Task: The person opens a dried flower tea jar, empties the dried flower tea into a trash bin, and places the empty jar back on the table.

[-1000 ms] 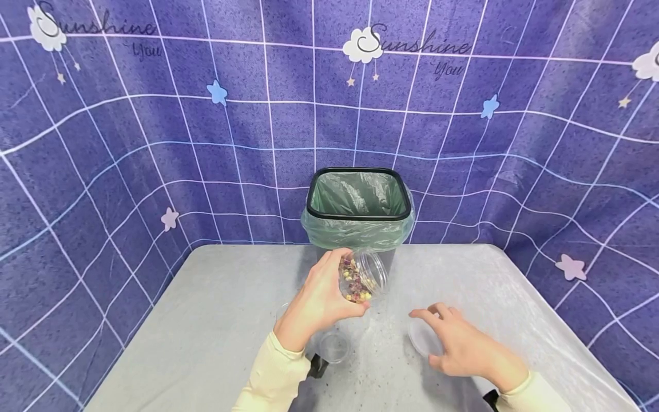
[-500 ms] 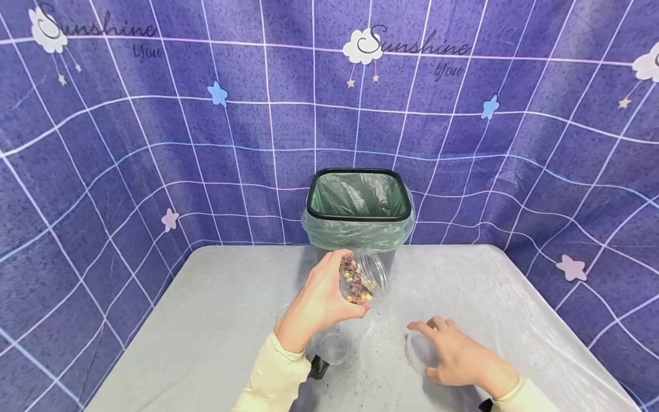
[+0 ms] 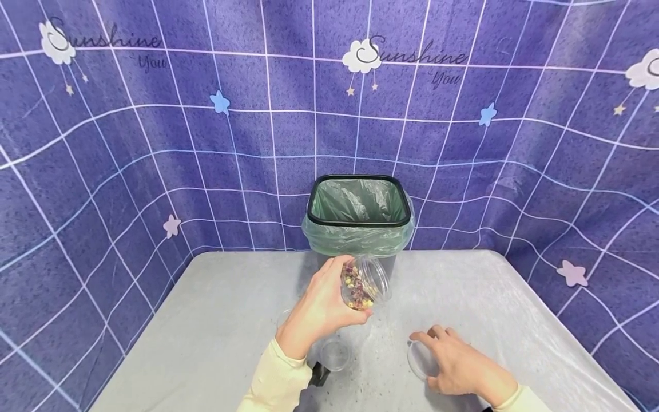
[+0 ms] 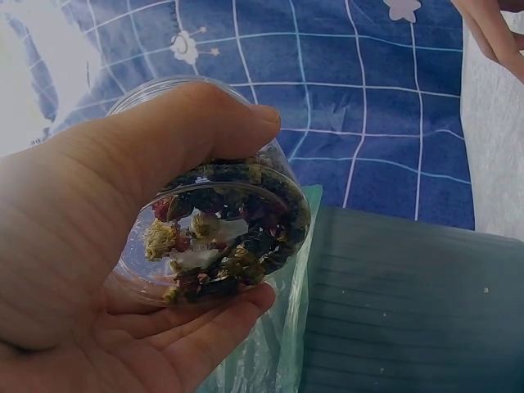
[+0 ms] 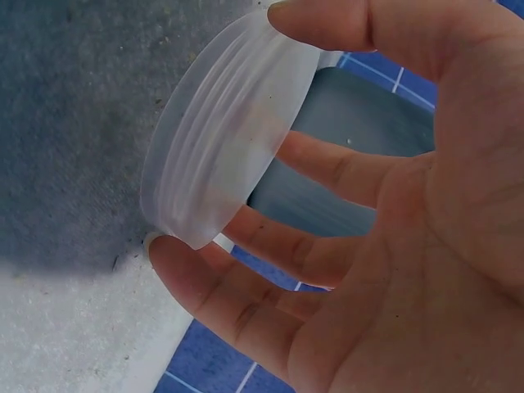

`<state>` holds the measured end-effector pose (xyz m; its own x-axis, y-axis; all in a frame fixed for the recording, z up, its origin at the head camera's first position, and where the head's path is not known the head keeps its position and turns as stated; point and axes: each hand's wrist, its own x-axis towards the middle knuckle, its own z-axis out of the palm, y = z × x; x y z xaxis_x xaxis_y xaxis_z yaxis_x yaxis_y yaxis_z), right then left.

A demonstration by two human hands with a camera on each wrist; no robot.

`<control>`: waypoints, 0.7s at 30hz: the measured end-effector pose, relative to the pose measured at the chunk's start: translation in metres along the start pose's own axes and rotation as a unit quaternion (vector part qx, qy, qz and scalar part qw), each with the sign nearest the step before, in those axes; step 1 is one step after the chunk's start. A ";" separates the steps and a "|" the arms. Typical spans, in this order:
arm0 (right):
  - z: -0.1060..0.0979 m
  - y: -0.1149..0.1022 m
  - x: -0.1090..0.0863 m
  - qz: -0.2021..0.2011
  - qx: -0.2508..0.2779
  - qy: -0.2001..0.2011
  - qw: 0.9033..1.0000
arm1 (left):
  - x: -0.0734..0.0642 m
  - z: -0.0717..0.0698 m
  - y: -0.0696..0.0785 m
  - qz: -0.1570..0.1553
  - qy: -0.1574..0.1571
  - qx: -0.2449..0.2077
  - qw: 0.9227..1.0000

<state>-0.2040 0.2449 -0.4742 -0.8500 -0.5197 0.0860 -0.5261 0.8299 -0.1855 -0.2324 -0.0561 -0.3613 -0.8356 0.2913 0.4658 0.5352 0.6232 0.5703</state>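
My left hand (image 3: 319,306) grips a clear plastic jar (image 4: 282,168) around its side, thumb over the top and fingers beneath. The jar is tipped, its open mouth facing right in the head view, in front of the bin. Inside lie dried flowers (image 3: 355,286), yellow buds mixed with dark red petals. At the right, my right hand (image 3: 458,363) holds a translucent round lid (image 5: 221,131) by its rim between thumb and fingers. Ridges run round the lid's side, and it is close over the table.
A bin (image 3: 314,209) with a black rim and green liner stands at the back. A clear round piece (image 3: 334,353) lies by the left wrist, another (image 3: 283,317) partly hidden behind it. Dark crumbs dot the grey table (image 3: 226,320). A blue-purple curtain (image 3: 257,131) surrounds it.
My right hand has come down and slightly nearer with the lid, toward the tabletop. The left hand and jar keep their pose. The whole head view has shifted slightly.
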 end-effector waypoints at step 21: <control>0.005 0.000 -0.002 0.000 0.000 0.005 1.000 | -0.002 -0.004 0.001 0.003 0.007 0.002 1.000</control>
<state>-0.2019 0.2446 -0.4796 -0.8505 -0.5174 0.0950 -0.5258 0.8303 -0.1847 -0.2301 -0.0587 -0.3592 -0.8308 0.2849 0.4782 0.5392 0.6252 0.5643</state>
